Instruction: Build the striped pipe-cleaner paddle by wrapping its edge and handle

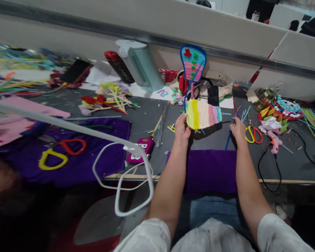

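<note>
My left hand [182, 126] is closed on the wide end of a flat, tapered panel [203, 114] covered in yellow, cream, pink and blue stripes that look like pipe cleaners. A dark blue pipe cleaner [187, 95] rises from that end and curves up to the right. My right hand [237, 129] pinches a blue pipe cleaner [228, 140] slanting down toward the purple cloth [211, 171] at the table's front edge. Beyond the panel, a finished-looking fan-shaped piece [193, 63] with a blue border, red flower and green bits leans upright.
Scissors [254, 134] and a pink glue gun [274, 140] with a cord lie right of my right hand. A pale kettle [144, 64], a dark bottle [119, 66] and a phone [213, 95] stand behind. A white looped frame [149, 175] crosses the left foreground.
</note>
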`<state>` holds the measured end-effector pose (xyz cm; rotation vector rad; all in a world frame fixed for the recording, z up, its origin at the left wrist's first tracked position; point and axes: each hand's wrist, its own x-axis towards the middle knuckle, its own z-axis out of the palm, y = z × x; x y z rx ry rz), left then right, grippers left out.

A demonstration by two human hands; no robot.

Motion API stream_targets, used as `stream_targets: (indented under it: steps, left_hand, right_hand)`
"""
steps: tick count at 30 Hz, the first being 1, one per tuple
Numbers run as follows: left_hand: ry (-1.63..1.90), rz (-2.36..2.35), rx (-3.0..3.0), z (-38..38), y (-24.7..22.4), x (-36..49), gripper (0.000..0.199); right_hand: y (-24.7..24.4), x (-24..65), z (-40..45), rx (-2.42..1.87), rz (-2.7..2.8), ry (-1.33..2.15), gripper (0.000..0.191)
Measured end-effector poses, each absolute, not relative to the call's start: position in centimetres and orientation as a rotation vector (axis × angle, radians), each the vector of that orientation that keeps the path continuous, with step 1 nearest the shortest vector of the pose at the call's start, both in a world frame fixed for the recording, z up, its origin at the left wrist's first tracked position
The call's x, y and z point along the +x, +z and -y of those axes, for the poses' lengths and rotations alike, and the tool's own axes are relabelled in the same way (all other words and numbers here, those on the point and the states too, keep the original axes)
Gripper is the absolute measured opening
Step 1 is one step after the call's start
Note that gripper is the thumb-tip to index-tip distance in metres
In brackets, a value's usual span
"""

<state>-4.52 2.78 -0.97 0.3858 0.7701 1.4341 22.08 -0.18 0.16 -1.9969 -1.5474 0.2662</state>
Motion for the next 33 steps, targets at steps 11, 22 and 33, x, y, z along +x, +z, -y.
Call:
stream_targets:
  steps: [11,22,33]
  left_hand:
    - [1.573,-0.751,0.389,-2.1,-0.9,-2.5,0.021]
    - [1.519,-0.771,0.441,-1.8,-0.9,-2.2,0.019]
    - [1.531,-0.803,0.422,-2.0,-1.2,-2.7,0.019]
  right_hand:
    - [2.6,24.2,-0.1,-0.967,0.824,0.619,0.029]
    - [4.3,13.9,3.8,-0.988,1.384,1.199,0.022]
    - [4.3,13.9,4.3,-1.086,1.535,1.432,0.027]
